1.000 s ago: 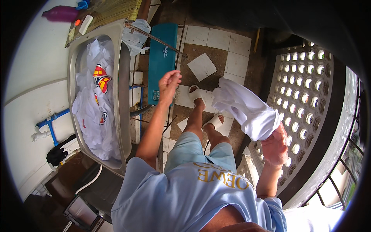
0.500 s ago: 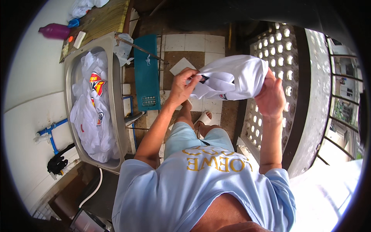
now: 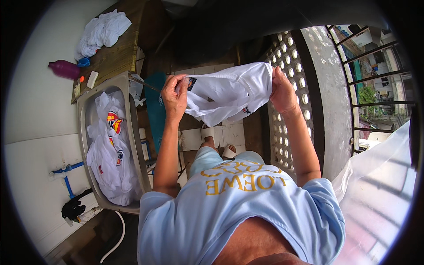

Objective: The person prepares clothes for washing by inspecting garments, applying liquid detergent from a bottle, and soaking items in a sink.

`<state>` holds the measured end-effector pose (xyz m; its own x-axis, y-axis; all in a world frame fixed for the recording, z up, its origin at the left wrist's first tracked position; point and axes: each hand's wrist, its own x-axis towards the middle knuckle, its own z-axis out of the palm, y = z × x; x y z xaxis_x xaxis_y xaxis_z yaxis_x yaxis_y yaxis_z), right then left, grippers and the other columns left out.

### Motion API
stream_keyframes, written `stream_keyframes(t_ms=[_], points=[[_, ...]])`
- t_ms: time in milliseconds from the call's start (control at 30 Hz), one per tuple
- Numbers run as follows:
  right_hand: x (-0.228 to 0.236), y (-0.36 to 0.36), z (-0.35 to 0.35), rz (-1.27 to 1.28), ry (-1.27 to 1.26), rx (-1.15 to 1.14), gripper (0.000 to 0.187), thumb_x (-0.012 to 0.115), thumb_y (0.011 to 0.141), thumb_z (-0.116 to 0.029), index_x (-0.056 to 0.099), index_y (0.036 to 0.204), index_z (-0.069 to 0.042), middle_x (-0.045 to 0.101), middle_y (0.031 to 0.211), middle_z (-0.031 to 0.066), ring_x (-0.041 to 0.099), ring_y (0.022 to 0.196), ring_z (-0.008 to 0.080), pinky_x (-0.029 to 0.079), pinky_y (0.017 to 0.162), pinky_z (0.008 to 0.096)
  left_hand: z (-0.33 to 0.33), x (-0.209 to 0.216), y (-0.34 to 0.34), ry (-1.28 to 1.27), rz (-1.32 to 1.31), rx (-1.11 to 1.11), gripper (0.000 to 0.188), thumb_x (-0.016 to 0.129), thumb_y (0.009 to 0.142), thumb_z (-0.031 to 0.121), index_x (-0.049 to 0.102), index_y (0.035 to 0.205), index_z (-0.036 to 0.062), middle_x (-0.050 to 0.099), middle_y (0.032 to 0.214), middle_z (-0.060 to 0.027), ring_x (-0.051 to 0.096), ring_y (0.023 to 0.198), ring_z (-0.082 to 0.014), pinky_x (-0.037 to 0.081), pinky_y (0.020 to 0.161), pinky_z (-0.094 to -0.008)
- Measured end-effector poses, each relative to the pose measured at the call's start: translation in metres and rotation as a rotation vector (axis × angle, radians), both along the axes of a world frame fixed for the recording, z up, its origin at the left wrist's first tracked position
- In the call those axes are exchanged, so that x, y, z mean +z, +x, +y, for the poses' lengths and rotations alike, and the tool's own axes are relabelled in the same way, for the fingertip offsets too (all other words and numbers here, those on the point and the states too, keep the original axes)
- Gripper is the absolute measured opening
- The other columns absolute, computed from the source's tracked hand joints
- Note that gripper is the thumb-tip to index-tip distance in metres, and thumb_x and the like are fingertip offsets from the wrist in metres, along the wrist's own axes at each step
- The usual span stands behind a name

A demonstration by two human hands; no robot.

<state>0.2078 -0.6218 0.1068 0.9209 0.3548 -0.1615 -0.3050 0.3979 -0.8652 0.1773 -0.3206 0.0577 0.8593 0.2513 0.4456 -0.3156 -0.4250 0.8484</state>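
Note:
A white garment (image 3: 229, 88), with small dark printed patches, is stretched between my two hands out in front of my body. My left hand (image 3: 175, 98) pinches one end, close to a dark patch. At the other end my right hand (image 3: 282, 92) grips the cloth, thumb up and fingers mostly behind it. The middle of the cloth sags in a loose fold that looks like an opening. To the left, a steel sink (image 3: 140, 152) holds more white garments (image 3: 112, 161), some with red, yellow and black prints.
A wooden table (image 3: 119, 57) beyond the sink bears a white cloth heap (image 3: 104, 33). A purple bottle (image 3: 64, 69) lies beside it. Behind my left hand stands a teal panel (image 3: 155, 110). A pierced block wall (image 3: 287, 62) and barred window (image 3: 375, 79) lie to the right.
Both hands have lifted the garment higher and moved left in view, pulling it more level and taut between them. The view has shifted, showing more of the table and window.

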Motion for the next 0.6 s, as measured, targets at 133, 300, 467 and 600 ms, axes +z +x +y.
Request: stream_keyframes(t_ms=[133,300,467,600], points=[[0.003,0.011,0.009,-0.020,0.014,-0.001,0.054,0.044,0.097,-0.049,0.059,0.117,-0.001,0.066,0.108,0.0098,0.064,0.098,0.0179,0.049,0.088,0.0318,0.012,0.008,0.017,-0.081,-0.107,0.000,0.011,0.063,0.091,0.008,0.064,0.095,-0.0015,0.059,0.086,-0.0038,0.056,0.076,-0.0097,0.047,0.067,-0.0223],[0.016,0.024,0.028,-0.072,-0.013,0.010,0.057,0.042,0.097,-0.050,0.057,0.120,0.000,0.066,0.108,0.0096,0.064,0.099,0.0172,0.050,0.087,0.0308,0.031,0.023,0.043,-0.127,-0.162,0.030,0.012,0.062,0.092,0.010,0.064,0.097,-0.0015,0.058,0.088,-0.0039,0.055,0.078,-0.0096,0.046,0.068,-0.0231],[0.023,0.047,0.048,-0.069,0.043,-0.001,0.062,0.040,0.096,-0.054,0.052,0.125,0.001,0.063,0.115,0.0101,0.062,0.103,0.0173,0.050,0.088,0.0307,0.050,0.031,0.071,-0.131,-0.180,0.022,0.012,0.061,0.093,0.010,0.064,0.097,-0.0014,0.058,0.088,-0.0039,0.055,0.078,-0.0096,0.046,0.068,-0.0238],[0.021,0.066,0.064,-0.073,0.091,0.084,0.079,0.035,0.091,-0.066,0.038,0.140,-0.004,0.056,0.129,0.0098,0.060,0.112,0.0201,0.050,0.091,0.0333,0.066,0.031,0.093,-0.194,-0.163,-0.006,0.012,0.061,0.093,0.010,0.064,0.097,-0.0013,0.058,0.088,-0.0040,0.054,0.077,-0.0095,0.046,0.067,-0.0236]])
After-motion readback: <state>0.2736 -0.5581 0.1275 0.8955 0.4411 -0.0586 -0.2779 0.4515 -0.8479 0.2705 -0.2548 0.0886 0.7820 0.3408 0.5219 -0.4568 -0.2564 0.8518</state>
